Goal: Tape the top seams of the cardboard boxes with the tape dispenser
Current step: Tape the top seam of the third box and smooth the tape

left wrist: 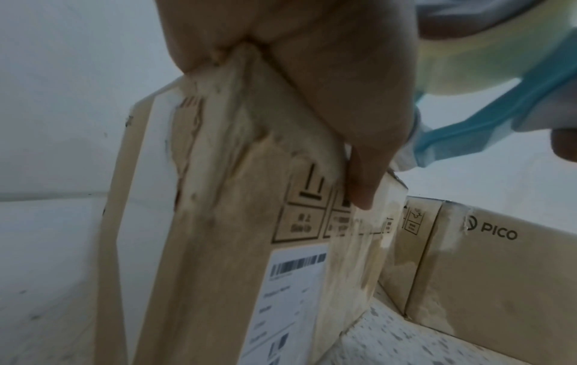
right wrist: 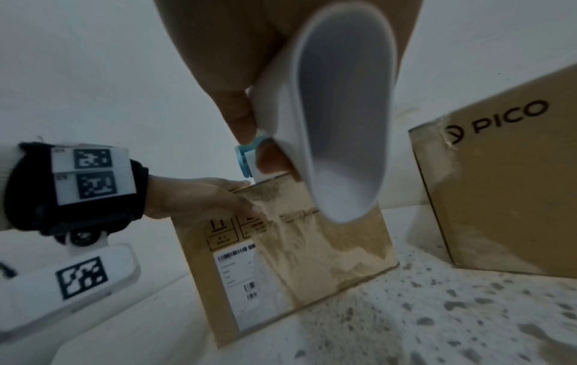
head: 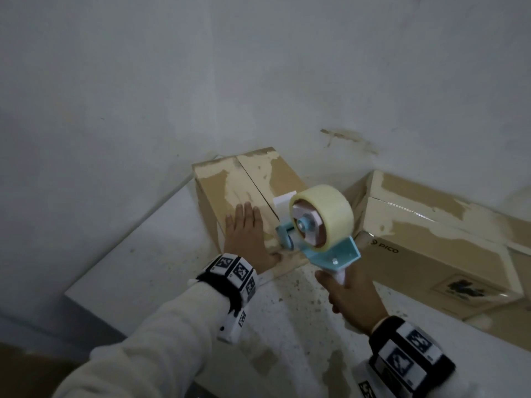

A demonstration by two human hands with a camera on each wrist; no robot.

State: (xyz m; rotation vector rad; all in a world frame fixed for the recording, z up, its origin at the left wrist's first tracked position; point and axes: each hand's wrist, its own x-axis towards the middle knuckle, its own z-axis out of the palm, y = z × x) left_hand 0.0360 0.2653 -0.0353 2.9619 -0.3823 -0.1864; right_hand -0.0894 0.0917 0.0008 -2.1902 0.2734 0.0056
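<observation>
The smaller cardboard box (head: 247,193) stands on the speckled table (head: 293,305) close to the wall, its top seam (head: 257,186) running as a dark line away from the person, from the near edge back toward the wall. The left hand (head: 247,239) lies flat on the near left flap with fingers straight, while its thumb (left wrist: 365,170) hooks down over the near face above the handling symbols; it is pressing, not grasping. The right hand (head: 352,297) has its fingers wrapped around the white handle of the tape dispenser (head: 321,222), whose blue frame and clear roll sit over the near end of the box, just to the right of the left hand. The dispenser's front end appears to be at or touching the near top edge, though the head view does not settle whether tape has caught there (the roll hides the contact point). What the coming stroke turns on, I judge, is that the seam's long axis points straight away from the right hand: the dispenser is at the near end and would have to travel forward along that line, past the left hand's fingertips, which lie beside the seam and not across it. A larger box (head: 436,254) printed PICO lies to the right, well clear of both hands.
</observation>
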